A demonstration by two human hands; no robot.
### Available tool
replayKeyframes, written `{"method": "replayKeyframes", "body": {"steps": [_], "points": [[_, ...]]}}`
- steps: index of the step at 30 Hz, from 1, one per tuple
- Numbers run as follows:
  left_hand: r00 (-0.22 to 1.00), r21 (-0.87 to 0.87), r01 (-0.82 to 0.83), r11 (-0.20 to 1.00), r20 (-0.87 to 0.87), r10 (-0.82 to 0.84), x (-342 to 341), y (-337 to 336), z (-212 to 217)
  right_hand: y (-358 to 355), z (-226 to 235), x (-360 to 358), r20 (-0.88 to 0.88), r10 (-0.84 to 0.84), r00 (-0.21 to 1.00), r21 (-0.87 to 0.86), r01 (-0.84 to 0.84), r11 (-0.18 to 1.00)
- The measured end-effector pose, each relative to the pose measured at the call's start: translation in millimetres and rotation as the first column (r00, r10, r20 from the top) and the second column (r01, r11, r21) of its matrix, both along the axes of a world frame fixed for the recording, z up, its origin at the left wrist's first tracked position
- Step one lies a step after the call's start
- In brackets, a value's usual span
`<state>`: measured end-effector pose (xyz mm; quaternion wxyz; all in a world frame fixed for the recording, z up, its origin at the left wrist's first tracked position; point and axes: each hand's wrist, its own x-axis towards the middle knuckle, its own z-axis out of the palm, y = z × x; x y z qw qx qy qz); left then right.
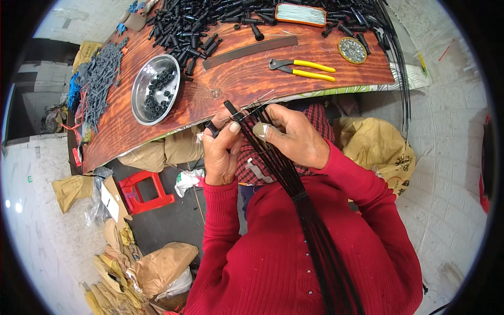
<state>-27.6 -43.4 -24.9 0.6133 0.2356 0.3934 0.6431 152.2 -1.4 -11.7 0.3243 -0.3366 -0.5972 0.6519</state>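
A bundle of thin black rods [315, 231] lies along my chest, bound partway by a band, its upper ends reaching my hands in front of the table edge. My left hand [223, 152] is closed, thumb pressed on a black plastic tubular piece [231, 109] at the rods' upper end. Another short black piece [211, 127] shows by its fingers. My right hand [299, 137], its thumb wrapped in tape, pinches the rods near their upper ends. A thin pale wire [265, 98] sticks out past the fingers; which hand grips it is hard to see.
On the wooden table [236, 79] are a metal bowl [137, 100] of small black rings, yellow-handled pliers [312, 70], a dish [344, 51] of metal bits, a tray of pale wires [300, 14] and heaped black tubular parts [184, 31]. A red stool [144, 191] stands below left.
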Motion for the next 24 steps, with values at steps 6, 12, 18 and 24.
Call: {"method": "replayKeyframes", "body": {"steps": [6,12,18,24], "points": [[1.000,0.003,-0.005,1.000,-0.009,0.005,-0.5,1.2,-2.2,-0.7,-2.1,-2.5,-0.026,-0.024,0.999,0.026,0.025,0.999],[1.000,-0.001,-0.008,1.000,0.025,0.008,2.6,1.4,1.1,-5.2,7.1,-1.7,0.089,-0.062,0.994,0.123,0.051,0.991],[0.999,0.022,-0.002,1.000,0.035,0.001,-1.3,0.9,-8.0,-1.6,-1.5,-4.5,0.024,-0.011,1.000,0.067,0.009,0.998],[0.993,0.070,0.049,0.996,0.107,-0.056,-5.4,-2.1,-11.3,-1.1,-11.8,-8.6,-0.217,0.042,0.975,-0.085,-0.061,0.994]]}}
